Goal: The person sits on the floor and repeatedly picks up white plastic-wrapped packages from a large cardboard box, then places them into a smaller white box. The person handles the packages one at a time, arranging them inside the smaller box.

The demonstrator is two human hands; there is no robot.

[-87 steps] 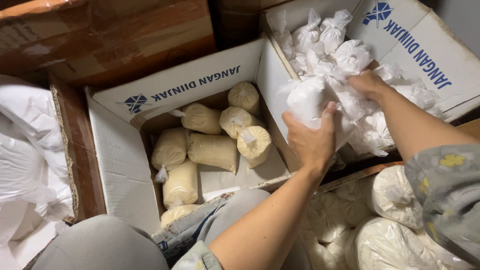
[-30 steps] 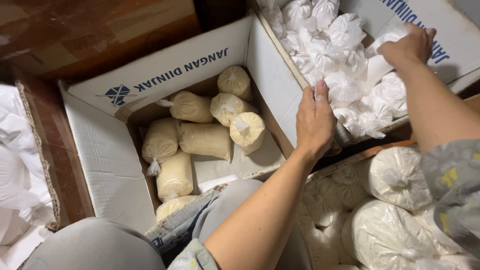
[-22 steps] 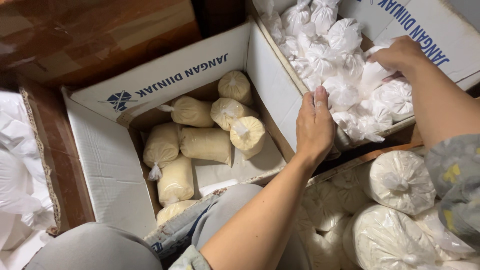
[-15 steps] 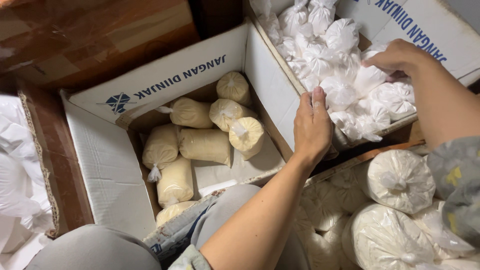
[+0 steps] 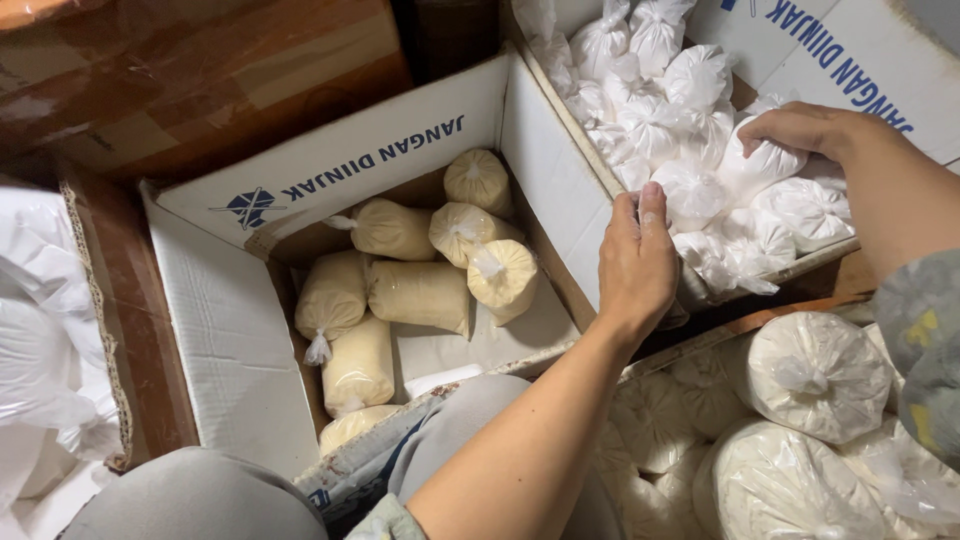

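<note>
The white box (image 5: 560, 190) of yellowish bags (image 5: 420, 295) lies open before me. Right of it, the white bags (image 5: 690, 75) fill a second box (image 5: 800, 60). My left hand (image 5: 640, 265) rests flat on that box's near edge, fingers loose; my right hand (image 5: 800, 130) clutches one white bag (image 5: 755, 170).

The small white bags (image 5: 700, 140) are thin, clear plastic, crinkled and faintly glossy, packed with a matt white powder and knotted at the top. The yellowish bags (image 5: 420, 292) are the same clear film over a fine, pale-yellow meal, stretched smooth. The open box (image 5: 230, 320) is corrugated cardboard, matt white inside, with a frayed, rough front edge. The brown carton (image 5: 200, 70) is cardboard under shiny tape. The large bags (image 5: 815, 375) are wrinkled, glossy plastic. The sleeve (image 5: 925, 340) is soft printed cloth.
</note>
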